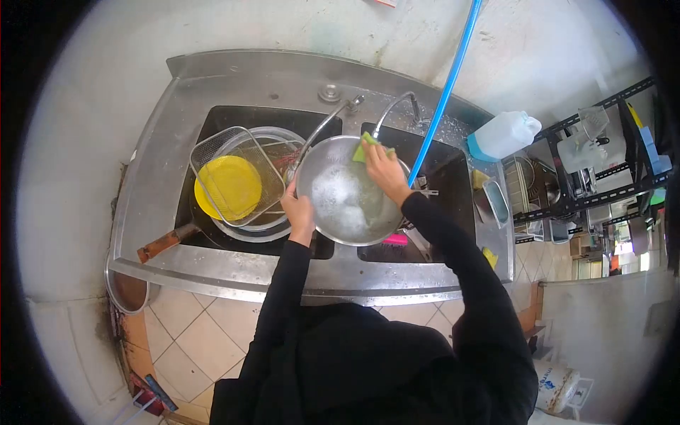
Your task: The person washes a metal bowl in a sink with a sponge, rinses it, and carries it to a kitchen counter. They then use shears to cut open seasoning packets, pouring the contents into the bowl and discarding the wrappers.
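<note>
Over the divider between two sinks, a round metal bowl (379, 221) is tilted toward me, with white suds and cloudy water inside. My left hand (298, 212) is closed on its left rim. At the upper right of the bowl, my right hand (384, 168) presses a green scouring pad (361, 151) against the inside near the rim. The fingers are wrapped over the pad. A curved faucet (324, 129) reaches down behind the bowl's left edge, and a second faucet (388, 112) ends just above its far rim.
The left sink holds a wire basket (219, 142), a yellow plate (237, 185) and a pan with a wooden handle (167, 242). A blue hose (453, 74) runs into the right sink, near a pink brush (395, 239). A jug (504, 134) stands at right.
</note>
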`<state>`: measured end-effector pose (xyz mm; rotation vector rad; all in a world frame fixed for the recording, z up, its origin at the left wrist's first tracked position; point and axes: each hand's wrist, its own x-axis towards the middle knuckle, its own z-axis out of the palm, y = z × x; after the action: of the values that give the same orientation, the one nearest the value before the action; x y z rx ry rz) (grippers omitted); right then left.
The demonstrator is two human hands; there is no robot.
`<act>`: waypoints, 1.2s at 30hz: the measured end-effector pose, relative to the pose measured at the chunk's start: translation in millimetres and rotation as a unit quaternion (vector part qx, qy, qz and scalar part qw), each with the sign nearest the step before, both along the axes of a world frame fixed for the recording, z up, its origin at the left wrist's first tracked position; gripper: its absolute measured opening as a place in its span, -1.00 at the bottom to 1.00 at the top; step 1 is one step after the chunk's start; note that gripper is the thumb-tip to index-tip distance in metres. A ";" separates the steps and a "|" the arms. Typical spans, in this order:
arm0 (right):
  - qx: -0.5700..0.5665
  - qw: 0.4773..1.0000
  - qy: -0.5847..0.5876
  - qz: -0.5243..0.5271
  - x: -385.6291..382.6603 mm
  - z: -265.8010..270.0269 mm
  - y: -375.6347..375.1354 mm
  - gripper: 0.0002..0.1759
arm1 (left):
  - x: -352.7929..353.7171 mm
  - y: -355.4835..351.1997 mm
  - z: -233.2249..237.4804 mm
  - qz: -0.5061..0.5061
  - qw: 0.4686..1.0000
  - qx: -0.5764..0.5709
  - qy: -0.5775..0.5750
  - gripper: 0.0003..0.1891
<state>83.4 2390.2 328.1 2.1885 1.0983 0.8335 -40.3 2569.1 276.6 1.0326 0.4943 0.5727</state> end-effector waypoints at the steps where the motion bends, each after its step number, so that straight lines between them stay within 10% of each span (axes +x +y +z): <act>1: 0.002 1.000 -0.001 0.000 2.9 -0.7 8.0 -0.40 | 1.0 0.6 -3.9 -0.004 1.000 -0.002 0.002 -0.43; 6: 0.033 0.997 0.058 0.043 6.4 4.6 13.6 -0.51 | -2.6 2.5 15.8 0.000 0.998 -0.054 0.043 -0.40; 8: -0.124 0.980 0.143 0.057 3.5 6.6 -14.4 -0.56 | -6.4 3.0 27.8 0.025 0.997 -0.067 -0.008 -0.42; 16: -0.063 0.989 0.035 0.132 15.7 11.7 13.0 -0.58 | -0.1 11.2 7.1 0.004 1.000 -0.002 0.014 -0.44; 20: -0.088 0.983 0.163 0.015 9.0 13.3 -5.7 -0.52 | 0.5 9.8 5.4 -0.007 0.999 -0.030 0.022 -0.42; 25: 0.001 0.992 0.034 0.118 8.0 11.2 10.7 -0.63 | 0.4 8.8 -1.6 -0.002 1.000 -0.003 0.012 -0.42; 31: -0.038 0.977 0.198 -0.076 -18.3 -24.2 -1.4 -0.76 | 2.0 4.2 7.6 0.015 1.000 -0.017 -0.012 -0.42; 36: -0.091 0.968 0.232 0.041 -10.9 -30.5 40.3 -0.80 | -2.7 4.9 12.0 0.026 0.999 0.031 -0.017 -0.42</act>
<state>72.5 2430.5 297.7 2.2479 1.4288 0.2339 -43.0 2574.0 288.6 1.0692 0.4773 0.6534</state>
